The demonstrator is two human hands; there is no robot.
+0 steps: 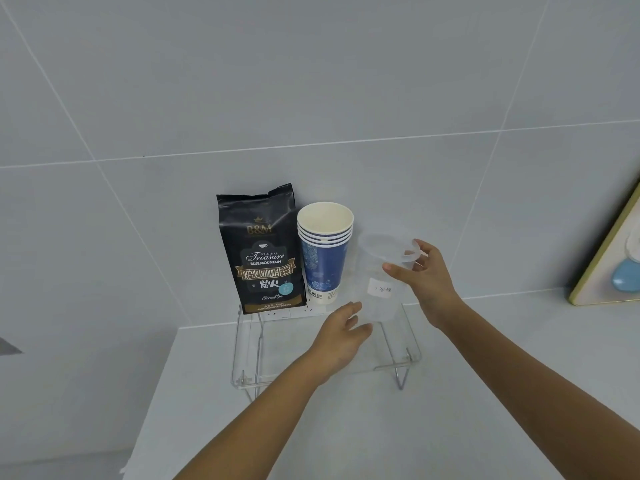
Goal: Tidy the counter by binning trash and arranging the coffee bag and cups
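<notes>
A clear plastic cup [379, 282] is held over the clear acrylic stand [412, 344] on the tabletop [346, 427], gripped at its rim by the right hand [426, 275] and at its base by the left hand [341, 332]. The black coffee bag [263, 251] and the stack of blue paper cups [323, 254] are set just beside each other at the stand's back, the stack nearest the clear cup.

Yellow-edged board [606, 268] against tiled wall [311, 81]

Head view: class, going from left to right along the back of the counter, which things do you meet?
From the left: black foil coffee bag → stack of blue-and-white paper cups → clear plastic cup, gripped near its rim by the right hand → green-edged board leaning at the far right.
</notes>
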